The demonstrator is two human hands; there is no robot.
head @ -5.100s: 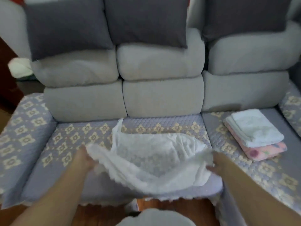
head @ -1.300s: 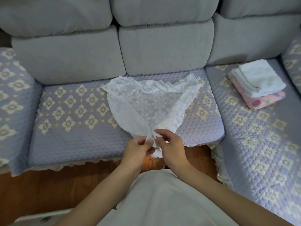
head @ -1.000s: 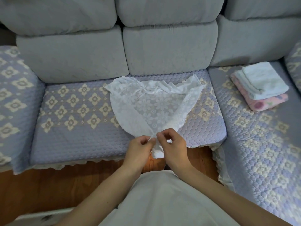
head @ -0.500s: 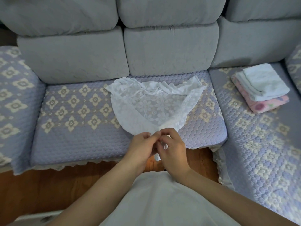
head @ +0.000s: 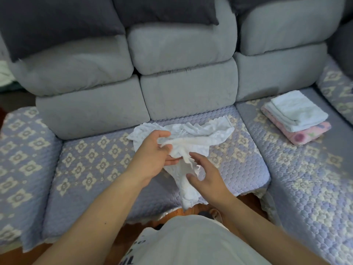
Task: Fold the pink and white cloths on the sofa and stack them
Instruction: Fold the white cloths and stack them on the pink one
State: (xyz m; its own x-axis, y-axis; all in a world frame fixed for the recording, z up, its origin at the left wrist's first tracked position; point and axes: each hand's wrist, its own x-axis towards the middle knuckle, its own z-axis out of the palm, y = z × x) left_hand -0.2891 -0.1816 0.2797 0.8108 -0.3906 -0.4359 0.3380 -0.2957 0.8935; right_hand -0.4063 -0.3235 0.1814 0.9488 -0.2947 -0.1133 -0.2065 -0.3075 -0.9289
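A white lace cloth (head: 206,133) lies bunched on the middle seat of the sofa, one end trailing over the front edge. My left hand (head: 154,152) grips a gathered fold of it, lifted a little above the seat. My right hand (head: 205,175) hovers just right of the hanging part with fingers spread and holds nothing. On the right seat sits a stack: folded white cloths (head: 298,109) on top of a folded pink flowered cloth (head: 303,135).
The seat covers (head: 91,161) are lilac quilted fabric with cream flowers. Grey back cushions (head: 183,54) and dark grey pillows (head: 57,14) rise behind. Wooden floor (head: 175,209) shows below the seat's front edge. My white shirt fills the bottom.
Both hands had pinched the cloth's corners together near the front edge. Now my left hand has carried the gathered fold up and back, and my right hand has let go.
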